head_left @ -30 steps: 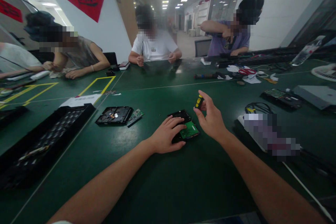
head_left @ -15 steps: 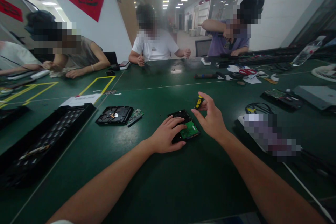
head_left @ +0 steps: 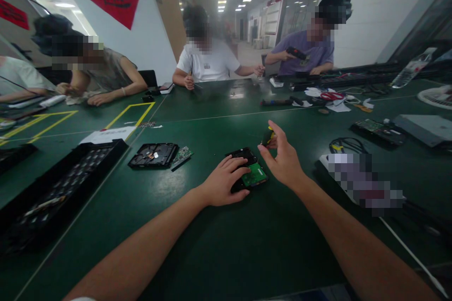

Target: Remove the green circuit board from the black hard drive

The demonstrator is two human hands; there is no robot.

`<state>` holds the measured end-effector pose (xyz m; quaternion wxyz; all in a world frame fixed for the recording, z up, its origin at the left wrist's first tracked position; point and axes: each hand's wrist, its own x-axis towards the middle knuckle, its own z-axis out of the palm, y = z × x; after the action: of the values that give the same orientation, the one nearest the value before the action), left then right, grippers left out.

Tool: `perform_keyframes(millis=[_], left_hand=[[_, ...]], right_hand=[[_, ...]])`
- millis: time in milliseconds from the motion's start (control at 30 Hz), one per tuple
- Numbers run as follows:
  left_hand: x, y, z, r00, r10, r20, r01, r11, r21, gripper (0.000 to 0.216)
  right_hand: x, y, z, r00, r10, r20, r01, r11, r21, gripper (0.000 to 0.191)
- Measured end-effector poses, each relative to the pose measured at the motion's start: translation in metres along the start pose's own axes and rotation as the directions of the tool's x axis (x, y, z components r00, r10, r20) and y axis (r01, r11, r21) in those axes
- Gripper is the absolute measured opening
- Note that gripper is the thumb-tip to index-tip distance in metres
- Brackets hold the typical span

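Note:
On the green table lies a hard drive (head_left: pixel 255 175) with its green circuit board facing up. My left hand (head_left: pixel 226 179) rests across its left side, fingers over the top and thumb along the near edge, gripping it. Above the drive's right side, my right hand (head_left: pixel 285 160) pinches the black and yellow handle of a screwdriver (head_left: pixel 268 136) between thumb and fingertips. The handle stands roughly upright; its shaft is too thin or hidden to make out. Left of the drive sit another black hard drive (head_left: pixel 152 155) and a loose circuit board (head_left: pixel 182 156).
A long black tray (head_left: pixel 67 183) stands at left. To the right are a pixelated item (head_left: pixel 363 181), a cable (head_left: pixel 348 146), another drive (head_left: pixel 377 131) and a grey box (head_left: pixel 423 128). Several people sit across the table; a bottle (head_left: pixel 413 68) stands tilted at far right.
The screwdriver handle has turned between my right fingers, showing more black. My left hand stays on the drive. Across the table, the person in purple has lowered an arm and holds a dark tool.

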<state>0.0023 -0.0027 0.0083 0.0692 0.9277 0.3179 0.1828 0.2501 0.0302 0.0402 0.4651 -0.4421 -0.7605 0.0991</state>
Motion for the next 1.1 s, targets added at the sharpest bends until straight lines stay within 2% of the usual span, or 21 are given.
perform_keyframes(millis=[200, 467, 1100], left_hand=[[0.0001, 0.0001, -0.0012, 1.0, -0.001, 0.0, 0.001, 1.0, -0.001, 0.061], [0.0002, 0.0017, -0.0028, 1.0, -0.007, 0.005, 0.007, 1.0, -0.007, 0.062], [-0.0005, 0.0014, -0.0022, 1.0, -0.008, 0.0, 0.008, 1.0, -0.011, 0.061]], right_hand=[[0.0014, -0.0013, -0.0018, 0.999, -0.033, -0.021, 0.032, 0.998, -0.058, 0.071], [0.0012, -0.0049, -0.0027, 0.999, -0.042, 0.008, 0.042, 0.999, -0.022, 0.072], [0.0019, -0.0065, -0.0035, 0.999, -0.038, -0.012, 0.038, 0.999, 0.0, 0.072]])
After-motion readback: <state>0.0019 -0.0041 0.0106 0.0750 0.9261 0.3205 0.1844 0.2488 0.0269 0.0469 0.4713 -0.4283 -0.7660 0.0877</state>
